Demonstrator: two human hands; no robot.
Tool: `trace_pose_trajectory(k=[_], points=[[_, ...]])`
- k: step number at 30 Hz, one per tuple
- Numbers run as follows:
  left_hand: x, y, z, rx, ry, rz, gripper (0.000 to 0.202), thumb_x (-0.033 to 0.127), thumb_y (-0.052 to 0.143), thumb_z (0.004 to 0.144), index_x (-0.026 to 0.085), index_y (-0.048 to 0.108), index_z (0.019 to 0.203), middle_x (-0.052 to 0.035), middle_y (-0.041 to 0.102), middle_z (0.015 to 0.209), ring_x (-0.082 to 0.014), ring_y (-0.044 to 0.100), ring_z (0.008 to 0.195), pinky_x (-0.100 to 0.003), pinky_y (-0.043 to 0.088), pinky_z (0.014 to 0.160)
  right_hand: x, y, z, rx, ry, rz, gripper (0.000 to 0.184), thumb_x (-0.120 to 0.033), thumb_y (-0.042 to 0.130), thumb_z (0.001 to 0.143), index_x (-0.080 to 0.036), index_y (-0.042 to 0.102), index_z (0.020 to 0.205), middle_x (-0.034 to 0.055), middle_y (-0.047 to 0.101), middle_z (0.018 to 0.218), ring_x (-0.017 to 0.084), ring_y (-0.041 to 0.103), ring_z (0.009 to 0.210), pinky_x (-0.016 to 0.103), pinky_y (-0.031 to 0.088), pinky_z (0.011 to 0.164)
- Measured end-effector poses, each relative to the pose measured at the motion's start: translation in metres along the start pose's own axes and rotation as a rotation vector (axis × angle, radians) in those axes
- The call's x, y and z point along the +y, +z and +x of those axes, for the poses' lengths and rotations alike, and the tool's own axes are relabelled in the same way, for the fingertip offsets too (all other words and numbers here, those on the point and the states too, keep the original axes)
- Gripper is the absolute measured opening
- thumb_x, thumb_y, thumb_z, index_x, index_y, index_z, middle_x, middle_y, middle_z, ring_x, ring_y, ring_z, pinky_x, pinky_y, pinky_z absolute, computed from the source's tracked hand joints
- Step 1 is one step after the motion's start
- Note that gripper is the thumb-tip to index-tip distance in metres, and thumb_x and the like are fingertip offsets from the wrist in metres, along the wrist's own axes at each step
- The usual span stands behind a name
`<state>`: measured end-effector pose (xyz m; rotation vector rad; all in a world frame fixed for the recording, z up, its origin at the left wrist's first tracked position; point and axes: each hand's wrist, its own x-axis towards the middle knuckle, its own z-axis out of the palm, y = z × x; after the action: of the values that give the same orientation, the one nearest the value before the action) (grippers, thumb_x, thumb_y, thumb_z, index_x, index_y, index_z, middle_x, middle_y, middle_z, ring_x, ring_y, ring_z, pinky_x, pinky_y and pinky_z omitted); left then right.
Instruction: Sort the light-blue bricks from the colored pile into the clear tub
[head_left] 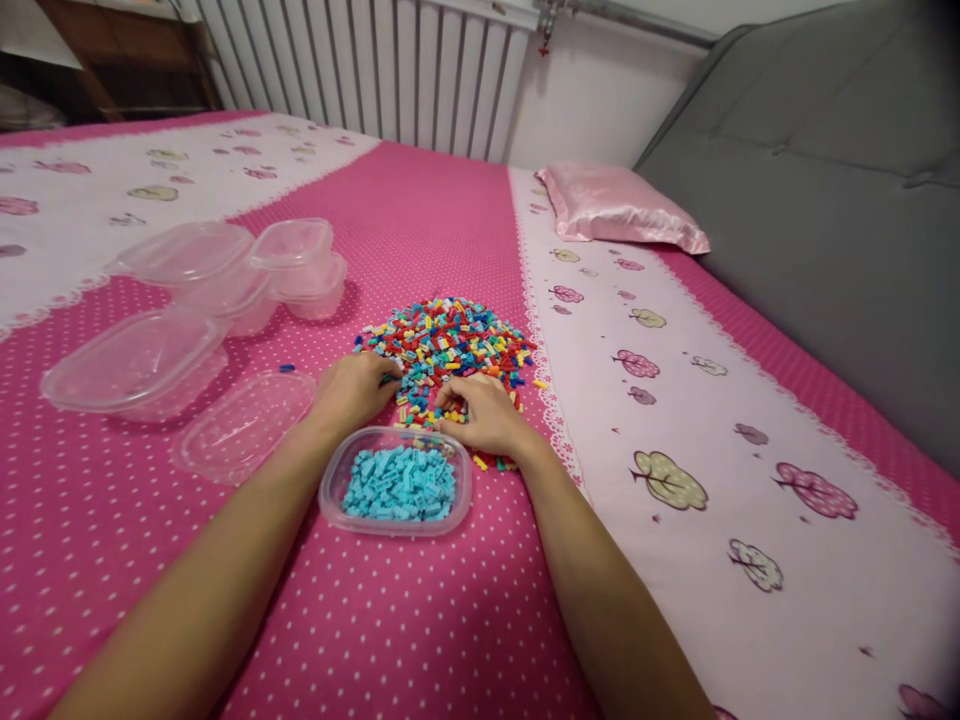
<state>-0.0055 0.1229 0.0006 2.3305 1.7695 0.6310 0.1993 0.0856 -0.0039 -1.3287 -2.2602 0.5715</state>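
Note:
A heap of small toy building bricks (450,335) in many colours lies on the bedspread. At its left edge my left hand (355,392) reaches in with fingers bent together among the bricks; whatever they grip is too small to make out. My right hand (486,412) is over the heap's near right side, its fingers curved and the thumb apart from them, with nothing visible between. Just below both hands stands a clear plastic container (330,505) without its lid, holding many light blue bricks (401,484).
A loose clear lid (244,428) lies left of my left forearm. Several lidded clear containers (135,365) stand farther left, some stacked. One dark blue brick (286,368) lies near the lid. A pink pillow (619,205) rests by the grey headboard (810,170).

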Motion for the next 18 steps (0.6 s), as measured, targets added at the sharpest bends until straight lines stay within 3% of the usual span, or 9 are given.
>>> trace_pose_trajectory(k=[8, 13, 18], points=[[-0.003, -0.005, -0.002, 0.081, -0.087, -0.385, 0.011, 0.028, 0.065, 0.066, 0.022, 0.072, 0.073, -0.0044, 0.067, 0.071, -0.0207, 0.055, 0.064, -0.028, 0.036, 0.062, -0.002, 0.003, 0.000, 0.015, -0.006, 0.010, 0.016, -0.028, 0.068, 0.072, -0.022, 0.063, 0.086, 0.0002, 0.067, 0.088, 0.020, 0.056, 0.090, 0.035, 0.034, 0.087], [0.001, -0.010, -0.006, 0.096, -0.111, -0.467, 0.014, 0.030, 0.063, 0.066, 0.020, 0.070, 0.071, 0.0020, 0.054, 0.050, -0.0157, 0.046, 0.050, -0.025, 0.030, 0.052, -0.006, 0.006, 0.000, 0.025, 0.001, 0.037, 0.016, -0.025, 0.070, 0.070, -0.021, 0.063, 0.084, 0.0012, 0.066, 0.086, 0.021, 0.055, 0.089, 0.036, 0.035, 0.085], [0.003, -0.011, -0.007, 0.096, -0.195, -0.675, 0.020, 0.036, 0.059, 0.065, 0.017, 0.062, 0.060, 0.0024, 0.053, 0.050, -0.0128, 0.044, 0.047, -0.024, 0.029, 0.049, -0.008, 0.006, -0.001, 0.012, 0.018, 0.066, 0.017, -0.024, 0.070, 0.069, -0.021, 0.062, 0.084, 0.0013, 0.066, 0.087, 0.021, 0.055, 0.091, 0.036, 0.035, 0.086]])
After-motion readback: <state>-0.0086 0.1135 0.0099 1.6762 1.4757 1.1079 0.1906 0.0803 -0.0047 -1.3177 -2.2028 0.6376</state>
